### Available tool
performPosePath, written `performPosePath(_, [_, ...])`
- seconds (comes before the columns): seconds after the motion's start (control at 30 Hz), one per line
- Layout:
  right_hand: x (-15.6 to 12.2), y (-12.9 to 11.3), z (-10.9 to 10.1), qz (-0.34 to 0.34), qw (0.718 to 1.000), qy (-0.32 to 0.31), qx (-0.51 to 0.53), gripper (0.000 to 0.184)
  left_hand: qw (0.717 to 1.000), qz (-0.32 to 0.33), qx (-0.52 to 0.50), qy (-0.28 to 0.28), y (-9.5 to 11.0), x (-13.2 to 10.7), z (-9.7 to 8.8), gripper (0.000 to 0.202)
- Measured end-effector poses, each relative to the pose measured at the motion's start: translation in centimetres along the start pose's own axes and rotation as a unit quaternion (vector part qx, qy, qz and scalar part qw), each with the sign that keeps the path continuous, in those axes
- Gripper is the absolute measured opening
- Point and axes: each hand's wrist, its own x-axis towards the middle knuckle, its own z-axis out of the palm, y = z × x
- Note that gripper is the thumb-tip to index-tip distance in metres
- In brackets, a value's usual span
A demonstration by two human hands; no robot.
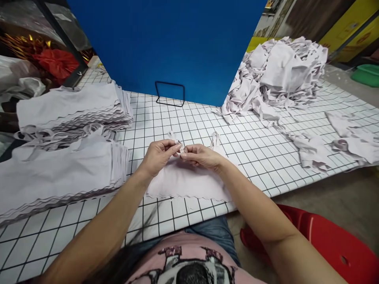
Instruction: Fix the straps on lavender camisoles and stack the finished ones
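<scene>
A pale pink strappy top (189,181) lies flat on the table in front of me, its scalloped hem toward my body. Pinched between thumb and fingers, one of its thin straps is held by my left hand (161,156). My right hand (203,156) is closed on the same strap just beside it, and the fingertips nearly meet. The other strap (216,139) stands up loosely behind my right wrist. Part of the garment is hidden under my hands and right forearm.
Two stacks of folded tops (74,102) sit at the left. A blue panel (168,47) with a black wire stand (170,104) rises behind. A crumpled heap of garments (284,71) lies at back right, with loose pieces (310,152) nearer. A red stool (331,240) stands below the table.
</scene>
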Motion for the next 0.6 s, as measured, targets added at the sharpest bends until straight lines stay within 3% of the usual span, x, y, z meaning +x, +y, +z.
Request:
performPosePath(0.13, [0.25,0.03,-0.01,0.000,0.998,0.061,0.026,0.032,0.999,-0.032,-0.011,0.011,-0.55,-0.05,-0.16,0.034])
performPosePath(0.23, [0.46,0.18,-0.15,-0.007,0.995,0.088,0.045,0.033,0.996,-0.084,-0.021,-0.035,-0.57,-0.30,-0.22,0.036])
performPosePath(0.37, [0.51,0.40,-0.18,-0.041,0.996,0.064,0.049,0.032,0.971,-0.192,-0.071,-0.124,-0.19,-0.58,-0.13,0.037])
performPosePath(0.6, [0.15,-0.07,-0.18,-0.119,0.991,0.035,-0.050,0.027,0.939,-0.252,-0.188,-0.140,-0.12,-0.41,-0.32,0.016])
